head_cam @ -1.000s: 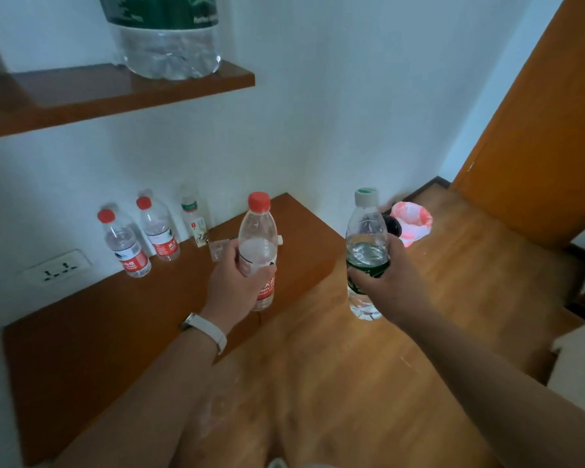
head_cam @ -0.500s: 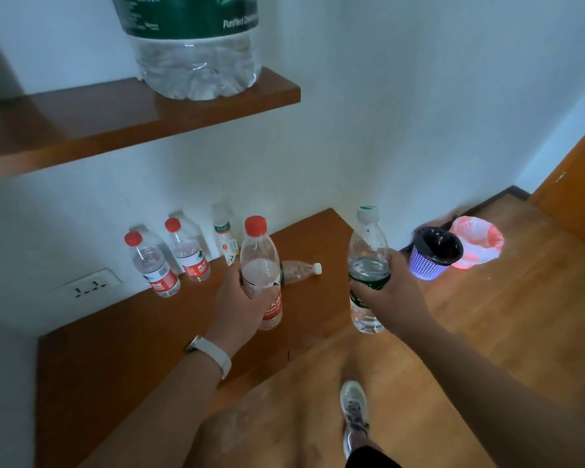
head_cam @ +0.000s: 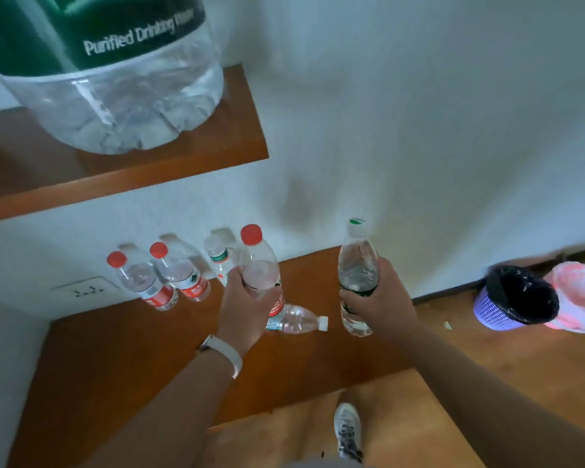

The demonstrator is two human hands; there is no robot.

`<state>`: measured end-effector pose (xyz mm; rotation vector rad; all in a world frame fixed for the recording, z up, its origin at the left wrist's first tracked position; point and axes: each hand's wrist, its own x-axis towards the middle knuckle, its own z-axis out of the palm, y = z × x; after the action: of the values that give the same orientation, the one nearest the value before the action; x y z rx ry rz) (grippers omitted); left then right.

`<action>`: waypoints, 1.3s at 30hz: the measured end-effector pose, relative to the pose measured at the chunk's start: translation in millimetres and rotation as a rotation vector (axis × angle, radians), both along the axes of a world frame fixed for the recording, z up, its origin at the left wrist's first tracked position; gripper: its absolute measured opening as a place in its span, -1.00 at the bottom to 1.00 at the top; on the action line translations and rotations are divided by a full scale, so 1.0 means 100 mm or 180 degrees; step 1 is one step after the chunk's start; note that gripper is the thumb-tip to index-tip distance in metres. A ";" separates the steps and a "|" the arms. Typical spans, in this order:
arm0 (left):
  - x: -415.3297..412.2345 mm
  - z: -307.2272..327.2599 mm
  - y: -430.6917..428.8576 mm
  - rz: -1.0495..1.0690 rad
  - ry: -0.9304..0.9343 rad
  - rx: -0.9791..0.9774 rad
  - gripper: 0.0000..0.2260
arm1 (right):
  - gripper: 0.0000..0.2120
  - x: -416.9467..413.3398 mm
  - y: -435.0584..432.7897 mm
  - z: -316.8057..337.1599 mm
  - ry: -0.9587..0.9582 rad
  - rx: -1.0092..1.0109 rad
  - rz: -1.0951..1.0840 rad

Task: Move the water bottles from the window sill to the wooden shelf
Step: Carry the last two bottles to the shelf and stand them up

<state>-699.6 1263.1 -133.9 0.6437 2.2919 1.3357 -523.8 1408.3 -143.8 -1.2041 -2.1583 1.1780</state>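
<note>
Gripping a red-capped bottle (head_cam: 260,265) around its middle, the left hand (head_cam: 247,309) sits just left of the frame's centre, fingers and thumb curled about the clear plastic. The bottle stands upright in the grasp, its red label showing below the palm. A pale wristband (head_cam: 223,352) circles the left wrist.

The right hand (head_cam: 382,302), just right of centre, wraps its fingers around a green-topped bottle (head_cam: 357,261), also upright, with a dark green label under the fingers and water visible inside. Both bottles are held in the air in front of the white wall, above the right end of the lower wooden ledge (head_cam: 115,359), and apart from each other.

On that ledge, against the wall at left of centre, 2 bottles with red caps stand side by side: the left standing bottle (head_cam: 142,282) and the right standing bottle (head_cam: 179,275), close together. Just right of them stands a small white-capped bottle (head_cam: 218,256), partly hidden behind the left hand. A clear bottle lying on its side (head_cam: 301,320) rests on the ledge between the 2 hands, its white cap pointing right. A wall socket (head_cam: 85,290) sits left of the standing bottles.

At the upper left, the upper wooden shelf (head_cam: 217,143) carries a large water jug (head_cam: 115,96) with a green label.

At the right edge, on the wooden floor (head_cam: 487,366), a purple basket (head_cam: 510,305) with a black liner touches a pink-lined bin (head_cam: 581,298). A grey shoe (head_cam: 348,430) shows at bottom centre.
</note>
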 end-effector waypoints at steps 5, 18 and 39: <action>0.02 -0.07 0.32 0.0186 0.0061 -0.0064 -0.52 | -0.49 -0.16 0.48 -0.06 0.0102 -0.0144 0.0299; -0.29 -0.49 0.82 0.0322 -0.0206 -0.0160 -0.56 | -0.41 -0.69 1.00 -0.63 0.0264 -0.0033 0.0600; -0.69 -1.16 1.06 0.0957 -0.0004 -0.0510 -0.57 | -0.32 -1.53 1.00 -1.27 0.0554 0.0299 0.0974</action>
<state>-768.4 1368.8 -249.6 0.2528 2.5372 1.2569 -677.2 1508.1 -270.6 -0.7200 -2.2884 1.2343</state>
